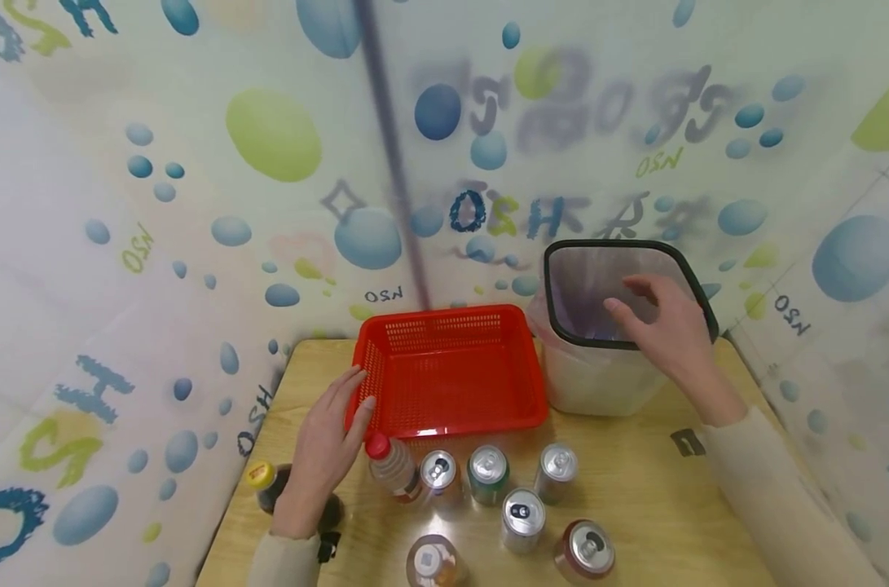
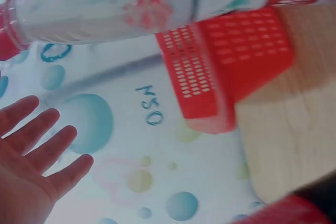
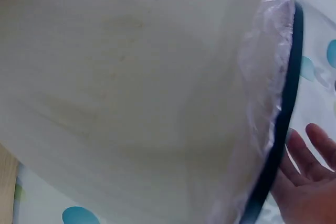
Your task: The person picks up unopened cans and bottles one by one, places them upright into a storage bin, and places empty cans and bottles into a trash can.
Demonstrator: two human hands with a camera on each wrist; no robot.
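Note:
My left hand [image 1: 325, 440] hovers by the left side of a red plastic basket [image 1: 459, 428], fingers extended and nothing in its grasp. Close to its thumb stands a clear bottle with a red cap [image 1: 396, 471]. The left wrist view shows that clear bottle [image 2: 94, 11] lying across the top of the picture, apart from the spread fingers [image 2: 65, 174]. Over the mouth of a whitish waste bin [image 1: 598, 379] with a black rim, my right hand [image 1: 667, 326] has loosely bent fingers and holds nothing. The bin's wall [image 3: 131, 87] fills most of the right wrist view.
Several drink cans stand in front of the basket, among them a silver can [image 1: 522, 522] and a dark red can [image 1: 585, 550]. A clear bottle with a white cap [image 1: 435, 562] is at the front. A dark bottle with a yellow cap [image 1: 268, 483] is partly behind the left forearm.

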